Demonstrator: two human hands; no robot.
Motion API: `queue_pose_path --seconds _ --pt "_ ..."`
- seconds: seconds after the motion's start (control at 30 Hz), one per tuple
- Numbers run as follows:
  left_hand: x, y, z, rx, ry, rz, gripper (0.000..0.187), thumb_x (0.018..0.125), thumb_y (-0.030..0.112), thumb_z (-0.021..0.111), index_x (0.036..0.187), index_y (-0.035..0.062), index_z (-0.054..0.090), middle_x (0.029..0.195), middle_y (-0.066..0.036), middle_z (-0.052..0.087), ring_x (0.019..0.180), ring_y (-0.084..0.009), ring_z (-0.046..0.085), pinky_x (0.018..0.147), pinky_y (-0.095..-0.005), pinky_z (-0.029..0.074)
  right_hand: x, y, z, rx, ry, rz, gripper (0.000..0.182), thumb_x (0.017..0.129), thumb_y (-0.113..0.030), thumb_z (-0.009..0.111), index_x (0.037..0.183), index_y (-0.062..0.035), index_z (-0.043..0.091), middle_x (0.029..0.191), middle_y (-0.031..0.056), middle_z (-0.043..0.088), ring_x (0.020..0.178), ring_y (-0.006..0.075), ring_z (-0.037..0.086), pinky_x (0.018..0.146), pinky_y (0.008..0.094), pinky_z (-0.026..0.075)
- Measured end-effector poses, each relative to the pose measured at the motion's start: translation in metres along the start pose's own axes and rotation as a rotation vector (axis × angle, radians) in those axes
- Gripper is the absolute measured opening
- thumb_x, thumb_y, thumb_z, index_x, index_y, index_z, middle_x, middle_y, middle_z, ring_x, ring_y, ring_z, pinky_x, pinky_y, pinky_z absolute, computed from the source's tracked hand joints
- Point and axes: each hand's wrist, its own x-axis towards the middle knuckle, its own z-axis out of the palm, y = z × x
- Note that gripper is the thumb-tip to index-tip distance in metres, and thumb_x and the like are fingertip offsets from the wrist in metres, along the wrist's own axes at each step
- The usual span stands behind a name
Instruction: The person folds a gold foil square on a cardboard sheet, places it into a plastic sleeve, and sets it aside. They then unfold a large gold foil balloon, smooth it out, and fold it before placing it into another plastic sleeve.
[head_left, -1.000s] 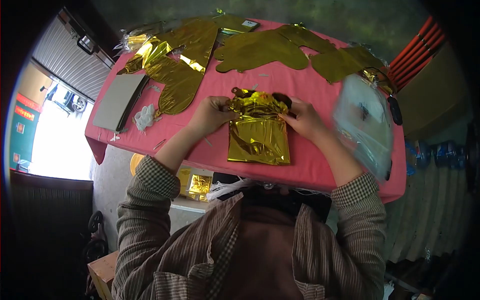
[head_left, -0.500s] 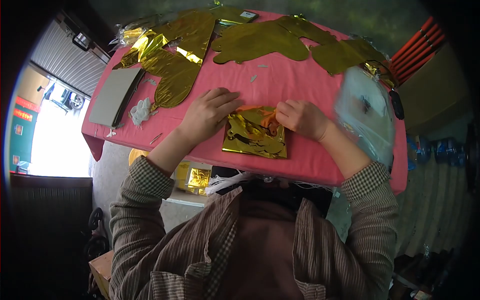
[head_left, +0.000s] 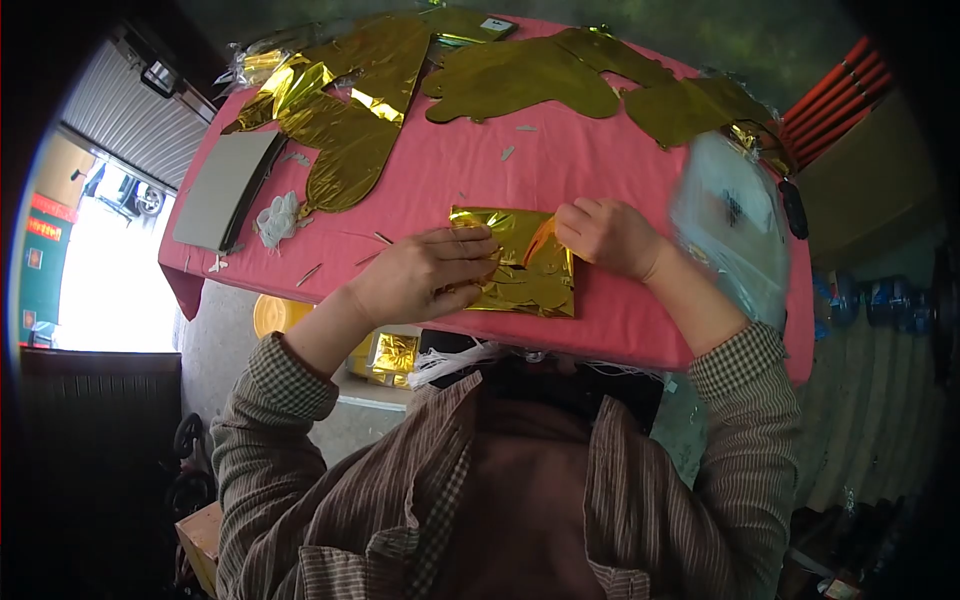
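Note:
A folded gold foil balloon (head_left: pixel 525 290), roughly square and shiny, lies near the front edge of the pink-covered table. My left hand (head_left: pixel 430 275) rests over its left side, fingers stretched out and pressing flat on the foil. At the upper right edge, my right hand (head_left: pixel 607 237) is closed in a pinch on the foil, its fingertips partly hidden. An orange-tinted crease runs down from those fingers.
Flat gold foil balloons (head_left: pixel 520 85) cover the table's far side. A grey board stack (head_left: pixel 225 190) and a white string bundle (head_left: pixel 277 222) lie left; a clear plastic bag (head_left: pixel 735 230) lies right. Small scraps dot the pink cloth (head_left: pixel 460 160).
My left hand has moved down from above the foil's upper left corner onto its left side. My right hand stays at the upper right, and the foil there looks flatter.

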Motion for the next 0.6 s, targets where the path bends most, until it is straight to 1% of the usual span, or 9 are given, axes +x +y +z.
queue_pose_path --seconds 0.1,0.17,0.2,0.27,0.3,0.37,0.4,0.47,0.6 --pt "-0.002 0.000 0.001 -0.017 0.015 -0.021 0.024 0.077 0.010 0.065 0.099 -0.0007 0.065 0.114 -0.015 0.060 0.117 -0.0313 0.051 0.097 -0.0404 0.043 -0.011 0.011 -0.010 0.119 0.022 0.061 0.010 0.070 -0.009 0.058 0.079 -0.0077 0.059 0.077 0.0029 0.051 0.067 0.0173 0.055 0.057 0.0293 0.049" --pt "-0.002 0.001 0.001 -0.039 0.013 -0.028 0.023 0.079 0.010 0.063 0.099 -0.0008 0.065 0.115 -0.015 0.060 0.118 -0.0316 0.050 0.098 -0.0408 0.042 -0.021 0.019 -0.018 0.254 -0.048 0.330 0.022 0.074 -0.008 0.059 0.095 -0.0041 0.062 0.089 0.0055 0.059 0.076 0.0227 0.059 0.067 0.0343 0.050" --pt "-0.002 0.002 0.000 -0.037 0.019 -0.025 0.023 0.079 0.010 0.063 0.099 -0.0008 0.065 0.115 -0.015 0.060 0.118 -0.0316 0.050 0.098 -0.0408 0.042 -0.023 0.019 -0.018 0.248 -0.049 0.326 0.022 0.074 -0.008 0.059 0.095 -0.0041 0.062 0.089 0.0055 0.059 0.076 0.0227 0.059 0.067 0.0343 0.050" --pt "-0.002 0.002 0.000 -0.022 0.000 -0.035 0.023 0.081 0.010 0.062 0.101 -0.0006 0.064 0.117 -0.016 0.059 0.118 -0.0316 0.050 0.099 -0.0408 0.041 -0.017 0.013 -0.023 0.577 0.102 0.659 0.025 0.081 -0.009 0.057 0.105 -0.0032 0.060 0.100 0.0074 0.063 0.089 0.0260 0.060 0.076 0.0360 0.049" --pt "-0.002 0.003 0.001 -0.021 0.001 -0.033 0.023 0.081 0.010 0.062 0.101 -0.0006 0.064 0.117 -0.016 0.059 0.118 -0.0316 0.050 0.099 -0.0408 0.041 -0.012 0.006 -0.024 0.575 0.103 0.659 0.025 0.081 -0.009 0.057 0.105 -0.0032 0.060 0.100 0.0074 0.063 0.089 0.0260 0.060 0.076 0.0360 0.049" --pt "-0.003 0.005 0.003 -0.052 0.008 -0.060 0.023 0.082 0.010 0.060 0.102 0.0000 0.063 0.119 -0.015 0.058 0.119 -0.0312 0.049 0.099 -0.0408 0.041 0.014 -0.017 -0.032 0.693 0.200 0.825 0.030 0.086 -0.010 0.056 0.115 -0.0008 0.058 0.113 0.0161 0.059 0.109 0.0309 0.054 0.094 0.0378 0.042" --pt "-0.004 0.006 0.003 -0.042 0.009 -0.067 0.023 0.082 0.010 0.060 0.102 0.0000 0.063 0.119 -0.015 0.058 0.119 -0.0312 0.049 0.099 -0.0408 0.041 0.024 -0.029 -0.033 0.699 0.207 0.816 0.030 0.086 -0.010 0.056 0.115 -0.0008 0.058 0.113 0.0161 0.059 0.109 0.0309 0.054 0.094 0.0378 0.042" --pt "-0.004 0.007 0.005 -0.004 0.025 -0.064 0.023 0.082 0.011 0.060 0.102 0.0003 0.062 0.120 -0.015 0.057 0.119 -0.0309 0.049 0.100 -0.0410 0.040 0.038 -0.051 -0.035 0.460 0.001 0.573 0.045 0.089 -0.023 0.053 0.127 0.0012 0.048 0.133 0.0200 0.044 0.129 0.0349 0.036 0.107 0.0431 0.027" --pt "-0.005 0.004 0.007 -0.013 0.036 -0.046 0.024 0.082 0.011 0.060 0.103 -0.0002 0.061 0.120 -0.014 0.057 0.120 -0.0307 0.048 0.101 -0.0418 0.039 0.035 -0.070 -0.018 0.519 -0.199 0.609 0.061 0.089 -0.033 0.050 0.137 0.0020 0.033 0.146 0.0205 0.025 0.137 0.0358 0.018 0.112 0.0456 0.013"
